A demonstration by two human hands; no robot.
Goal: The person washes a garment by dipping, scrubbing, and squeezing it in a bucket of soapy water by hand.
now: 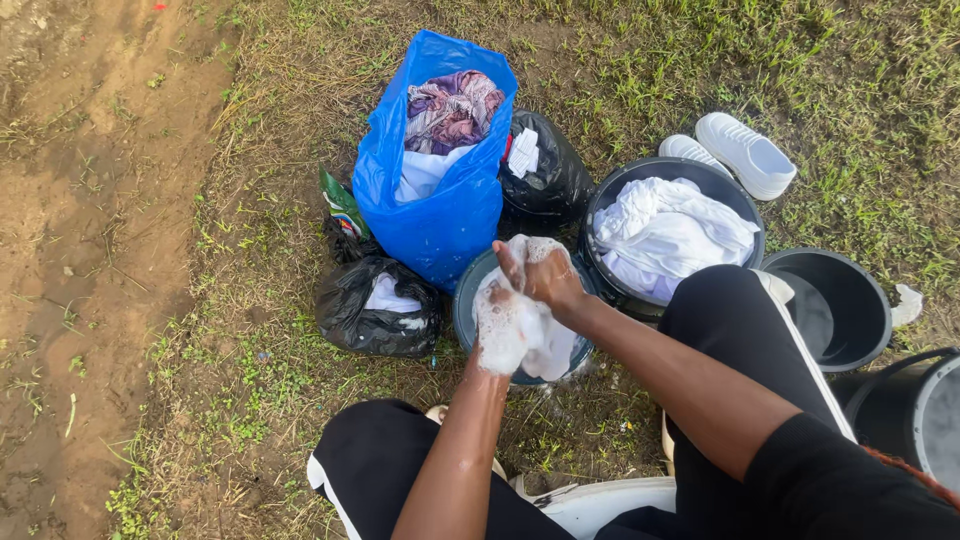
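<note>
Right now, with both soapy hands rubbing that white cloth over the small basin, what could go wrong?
1. The cloth hangs near the basin rim; it may slip from the foamy left hand or right hand onto the dirt.
2. Suds could splash onto the clean-looking laundry in the black tub.
3. The white shoes on the grass might get splashed.

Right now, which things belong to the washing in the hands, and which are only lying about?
In use:
left hand
right hand
soapy white cloth
small basin

Lying about:
blue bag of clothes
bucket with white laundry
white shoes
black bags
empty black bucket
</note>
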